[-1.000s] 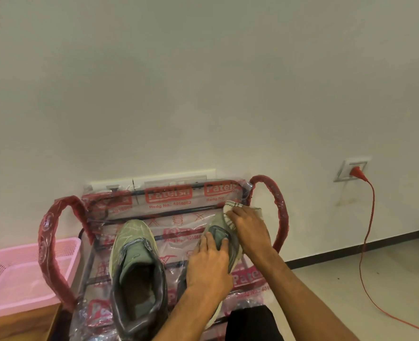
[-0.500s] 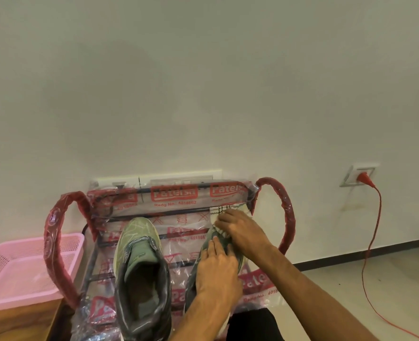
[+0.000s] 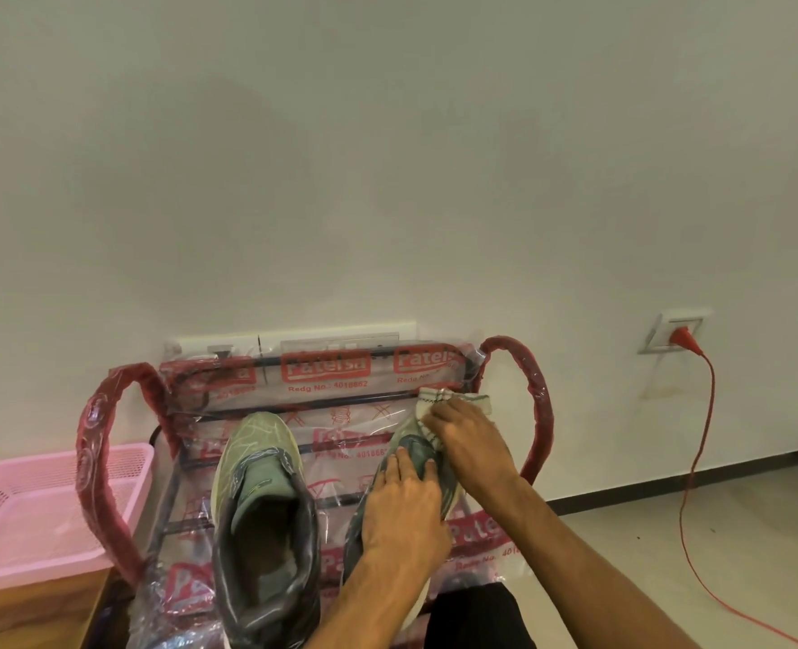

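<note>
Plastic-wrapped rack [image 3: 336, 391] against wall; pink basket [image 3: 36, 508] just beside its left edge. Loose shoe [image 3: 259, 484] on rack top, left of middle, toe toward back edge. Second shoe [image 3: 411, 445] near right edge, toe likewise toward back. Left hand [image 3: 401, 512] flat on its upper, fingers straight and close together, pressing. Right hand [image 3: 472, 449] curled round cloth [image 3: 453, 399] at that shoe's toe, near back right corner.

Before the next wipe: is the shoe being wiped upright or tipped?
Upright: the shoe sits sole-down on the rack, left hand resting on its top.
</note>
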Demonstrator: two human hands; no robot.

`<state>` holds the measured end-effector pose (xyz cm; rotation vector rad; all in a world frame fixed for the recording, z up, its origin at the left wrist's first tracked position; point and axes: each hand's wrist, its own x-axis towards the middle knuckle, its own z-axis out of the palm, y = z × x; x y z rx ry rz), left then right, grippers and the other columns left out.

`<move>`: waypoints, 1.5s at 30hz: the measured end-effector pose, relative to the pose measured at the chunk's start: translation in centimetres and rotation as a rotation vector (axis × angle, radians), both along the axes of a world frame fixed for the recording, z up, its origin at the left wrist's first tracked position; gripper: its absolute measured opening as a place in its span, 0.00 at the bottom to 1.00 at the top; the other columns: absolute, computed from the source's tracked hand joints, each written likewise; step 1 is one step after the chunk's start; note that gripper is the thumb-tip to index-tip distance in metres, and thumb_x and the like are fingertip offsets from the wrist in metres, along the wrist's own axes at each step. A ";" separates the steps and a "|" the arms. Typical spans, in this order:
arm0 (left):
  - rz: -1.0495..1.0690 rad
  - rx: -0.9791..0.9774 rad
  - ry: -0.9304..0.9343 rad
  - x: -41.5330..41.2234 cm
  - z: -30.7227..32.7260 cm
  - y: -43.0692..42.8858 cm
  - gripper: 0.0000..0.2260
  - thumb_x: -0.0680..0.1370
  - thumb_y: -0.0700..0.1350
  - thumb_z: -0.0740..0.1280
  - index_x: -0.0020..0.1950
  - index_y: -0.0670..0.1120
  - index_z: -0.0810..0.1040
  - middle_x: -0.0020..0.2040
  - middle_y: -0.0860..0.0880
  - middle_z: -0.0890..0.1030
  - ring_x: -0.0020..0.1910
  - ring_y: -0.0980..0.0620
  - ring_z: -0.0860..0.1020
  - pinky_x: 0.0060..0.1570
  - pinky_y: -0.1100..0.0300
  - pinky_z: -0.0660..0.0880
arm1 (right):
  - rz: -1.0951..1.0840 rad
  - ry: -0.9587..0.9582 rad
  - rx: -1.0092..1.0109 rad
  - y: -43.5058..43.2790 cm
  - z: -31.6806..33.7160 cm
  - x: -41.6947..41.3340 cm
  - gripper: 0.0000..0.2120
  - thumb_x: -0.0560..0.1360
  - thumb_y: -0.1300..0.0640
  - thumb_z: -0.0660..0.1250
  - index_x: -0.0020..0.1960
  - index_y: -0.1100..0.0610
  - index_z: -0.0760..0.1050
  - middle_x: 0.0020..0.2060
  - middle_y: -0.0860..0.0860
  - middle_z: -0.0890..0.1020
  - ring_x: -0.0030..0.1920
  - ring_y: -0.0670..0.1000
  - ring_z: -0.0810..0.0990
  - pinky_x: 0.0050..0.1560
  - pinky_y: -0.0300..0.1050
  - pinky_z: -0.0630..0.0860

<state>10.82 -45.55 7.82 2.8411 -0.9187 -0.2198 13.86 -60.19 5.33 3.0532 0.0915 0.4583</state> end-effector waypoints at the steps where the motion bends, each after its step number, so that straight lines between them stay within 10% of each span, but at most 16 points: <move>1: 0.011 -0.006 0.003 0.1 0.0 0.1 0.33 0.78 0.52 0.64 0.79 0.47 0.52 0.78 0.36 0.50 0.77 0.41 0.53 0.75 0.50 0.54 | 0.052 0.004 -0.034 0.3 -0.1 -0.1 0.24 0.60 0.57 0.82 0.54 0.57 0.82 0.51 0.52 0.83 0.53 0.53 0.80 0.56 0.48 0.79; 31: 0.033 -0.018 -0.022 0.2 -0.3 0.6 0.33 0.79 0.54 0.63 0.78 0.46 0.52 0.78 0.36 0.51 0.77 0.40 0.53 0.75 0.49 0.54 | 0.032 -0.010 0.003 1.6 -1.0 -0.3 0.26 0.62 0.59 0.81 0.58 0.58 0.80 0.55 0.55 0.82 0.56 0.55 0.79 0.59 0.50 0.77; 38: 0.025 0.004 -0.021 -0.2 -0.1 0.7 0.34 0.79 0.51 0.64 0.79 0.45 0.51 0.78 0.35 0.49 0.77 0.39 0.51 0.74 0.48 0.52 | -0.307 -0.038 0.001 -1.3 2.0 1.2 0.17 0.74 0.62 0.70 0.62 0.60 0.77 0.58 0.57 0.81 0.58 0.56 0.78 0.61 0.50 0.75; 45: 0.034 -0.007 -0.028 -0.3 -0.2 0.7 0.33 0.78 0.49 0.65 0.78 0.44 0.53 0.77 0.35 0.51 0.77 0.39 0.52 0.75 0.48 0.53 | 0.027 -0.032 -0.009 1.5 0.3 0.5 0.24 0.63 0.59 0.80 0.58 0.59 0.80 0.54 0.55 0.82 0.56 0.56 0.80 0.58 0.50 0.77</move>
